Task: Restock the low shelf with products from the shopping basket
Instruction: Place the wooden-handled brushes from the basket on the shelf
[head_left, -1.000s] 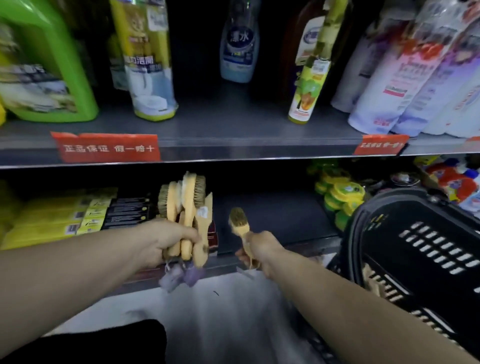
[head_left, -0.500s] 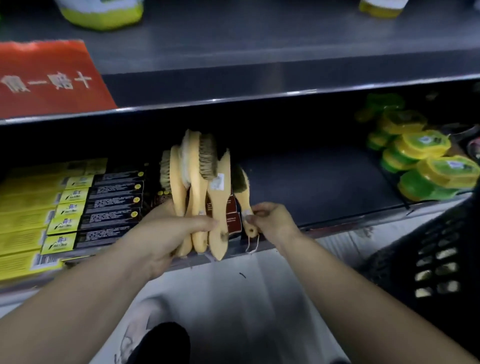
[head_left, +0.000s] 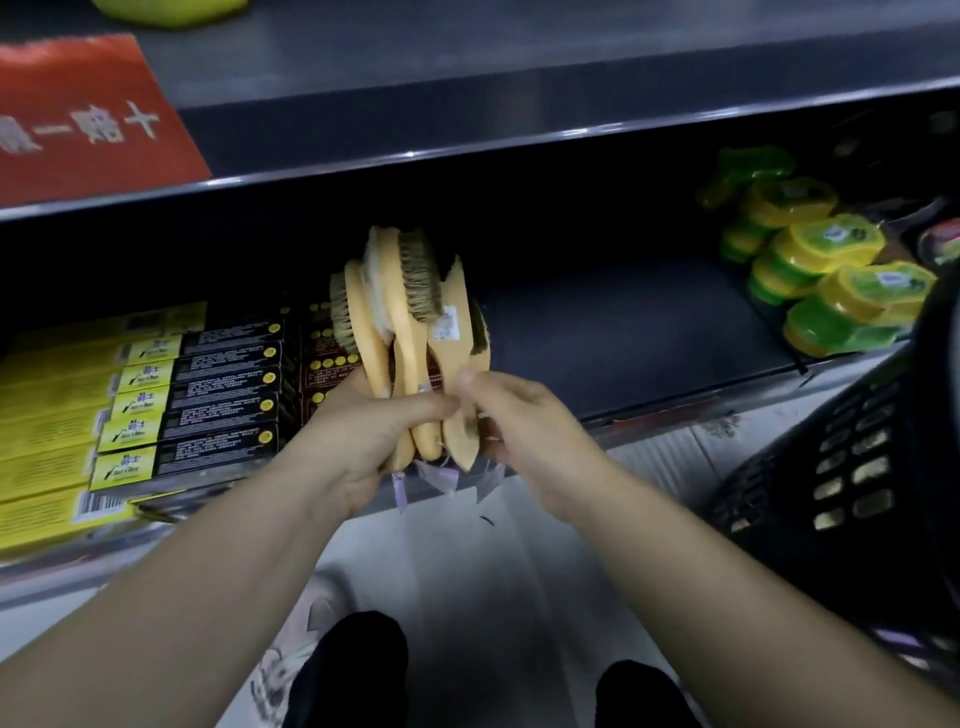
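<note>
While left hand (head_left: 363, 439), right hand (head_left: 522, 428) grip brushes (head_left: 410, 296), shelf (head_left: 623, 332) rightward seemingly open.

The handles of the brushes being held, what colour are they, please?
The brush handles are a light yellowish tan, seen best in the head view.

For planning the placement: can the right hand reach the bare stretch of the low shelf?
Probably yes. The right hand is just before the bare stretch, with nothing between them; it is busy, though, gripping the brushes together with the left hand.
</note>
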